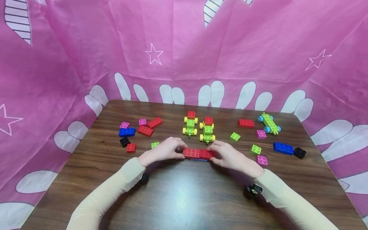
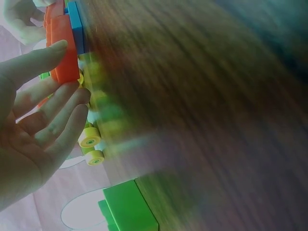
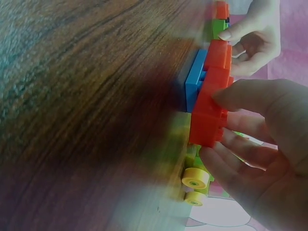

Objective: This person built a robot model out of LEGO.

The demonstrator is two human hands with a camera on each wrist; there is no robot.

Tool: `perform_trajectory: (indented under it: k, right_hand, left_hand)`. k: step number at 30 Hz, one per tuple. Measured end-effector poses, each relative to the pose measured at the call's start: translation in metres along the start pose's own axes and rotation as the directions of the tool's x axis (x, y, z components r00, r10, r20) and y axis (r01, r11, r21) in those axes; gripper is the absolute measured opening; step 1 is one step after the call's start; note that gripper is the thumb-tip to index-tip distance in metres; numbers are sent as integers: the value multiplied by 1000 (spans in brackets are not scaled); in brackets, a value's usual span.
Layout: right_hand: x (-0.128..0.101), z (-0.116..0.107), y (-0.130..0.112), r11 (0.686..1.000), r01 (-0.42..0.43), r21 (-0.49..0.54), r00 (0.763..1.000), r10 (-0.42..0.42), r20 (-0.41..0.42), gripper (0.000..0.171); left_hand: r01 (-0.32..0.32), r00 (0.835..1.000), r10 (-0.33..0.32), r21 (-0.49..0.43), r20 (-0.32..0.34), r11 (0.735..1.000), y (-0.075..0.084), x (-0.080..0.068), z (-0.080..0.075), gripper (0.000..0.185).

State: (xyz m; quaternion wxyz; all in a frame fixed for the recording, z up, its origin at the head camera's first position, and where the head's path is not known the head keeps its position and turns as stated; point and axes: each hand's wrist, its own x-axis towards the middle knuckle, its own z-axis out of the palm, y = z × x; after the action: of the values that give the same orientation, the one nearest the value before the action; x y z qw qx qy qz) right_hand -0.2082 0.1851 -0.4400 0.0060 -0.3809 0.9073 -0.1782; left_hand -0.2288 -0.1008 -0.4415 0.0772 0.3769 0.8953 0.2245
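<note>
Hands, left hand [image 1: 165, 150] and right hand [image 1: 228, 155], pinch studded red plastic bricks [image 1: 199, 153] atop a blue brick [image 3: 194, 79].

Two green wheeled cars [image 1: 198, 129] and loose bricks [image 1: 283, 148] dot the table [image 1: 184, 191].

Bright, even light overhead; my wrist views are soft and smeared.

From my head the surface [image 1: 302, 179] shows a pale glare patch at 6 o'clock, my arms drop soft shadows beneath them, and the pink backdrop [image 1: 184, 41] bows at the edges. At my left wrist the wood streaks with motion blur from 12 to 4 o'clock; at my right wrist the 7 o'clock corner is dim and the foreground unfocused.
</note>
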Motion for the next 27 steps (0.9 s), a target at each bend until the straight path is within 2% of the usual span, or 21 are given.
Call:
perform_trajectory:
  k: [27]
  right_hand:
    - [1,2,-6,998,12,-63,1000,-13,-20,32]
  left_hand:
    - [12,1000,-12,7,16,1000,-3,4,1,33]
